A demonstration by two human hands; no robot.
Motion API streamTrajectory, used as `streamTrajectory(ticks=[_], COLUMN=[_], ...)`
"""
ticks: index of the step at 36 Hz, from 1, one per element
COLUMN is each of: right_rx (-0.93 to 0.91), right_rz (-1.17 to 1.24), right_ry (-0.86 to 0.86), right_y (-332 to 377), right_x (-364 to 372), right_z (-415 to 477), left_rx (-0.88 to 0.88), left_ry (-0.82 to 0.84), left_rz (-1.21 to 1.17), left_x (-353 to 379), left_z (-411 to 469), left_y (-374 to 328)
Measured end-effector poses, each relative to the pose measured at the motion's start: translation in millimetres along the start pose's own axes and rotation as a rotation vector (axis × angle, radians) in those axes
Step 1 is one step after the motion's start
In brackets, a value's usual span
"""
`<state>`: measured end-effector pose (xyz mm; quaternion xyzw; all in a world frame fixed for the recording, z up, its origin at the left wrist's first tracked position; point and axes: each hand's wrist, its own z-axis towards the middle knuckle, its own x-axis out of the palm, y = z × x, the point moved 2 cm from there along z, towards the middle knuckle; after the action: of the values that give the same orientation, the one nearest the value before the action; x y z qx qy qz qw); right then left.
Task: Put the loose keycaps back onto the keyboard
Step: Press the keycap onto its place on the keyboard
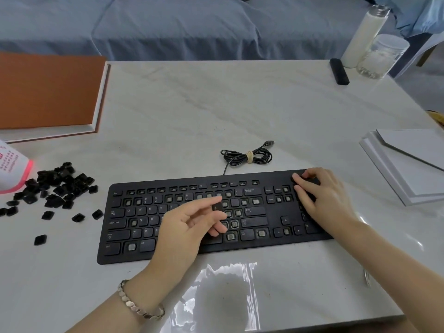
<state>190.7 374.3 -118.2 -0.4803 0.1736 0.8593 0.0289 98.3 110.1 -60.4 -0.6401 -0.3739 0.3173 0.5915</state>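
One keycap (215, 207), marked "J", is pinched betw. forefinger and thumb of the left hand (189, 224) and held just above the middle of the keyboard (274, 221). The other fingers (217, 230) are loosely curled beneath it. The cap is approx. square, so no long axis needs lining up; its legend is turned up. The keyboard's long axis runs left-right.

Bare sockets (228, 214) are seen just right of the cap. J's own slot is prob. in the home row under or just left of the hand, but it is hidden and can't be told. A short move down and perhaps left is judged likely, w/ the left hand much the nearer.

The right hand (322, 195) is laid on the far-right numpad end, nearly straight; nothing is seen gripped. The loose keycaps (55, 186) lie on the desk (216, 104), well left of the keyboard.
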Motion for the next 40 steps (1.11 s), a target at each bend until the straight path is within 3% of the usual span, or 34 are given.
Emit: streamTrajectory(ticks=[15, 21, 27, 32, 40], right_rx=[0.114, 0.224, 0.174, 0.090, 0.027], right_rz=[-0.067, -0.082, 0.231, 0.625, 0.706], right_ry=[0.050, 0.170, 0.071, 0.321, 0.407], right_y=[11, 18, 82, 144, 182], right_x=[0, -4, -7, -1, 12], right_z=[-5, -2, -10, -22, -22], left_rx=[0.072, -0.047, -0.239, -0.323, -0.334], left_ry=[0.024, 0.083, 0.098, 0.077, 0.106], left_rz=[-0.054, 0.070, 0.156, 0.119, 0.106], left_x=[4, 0, -13, -28, -46], left_z=[-4, -3, -8, -13, -19], left_y=[-17, -1, 23, 27, 19])
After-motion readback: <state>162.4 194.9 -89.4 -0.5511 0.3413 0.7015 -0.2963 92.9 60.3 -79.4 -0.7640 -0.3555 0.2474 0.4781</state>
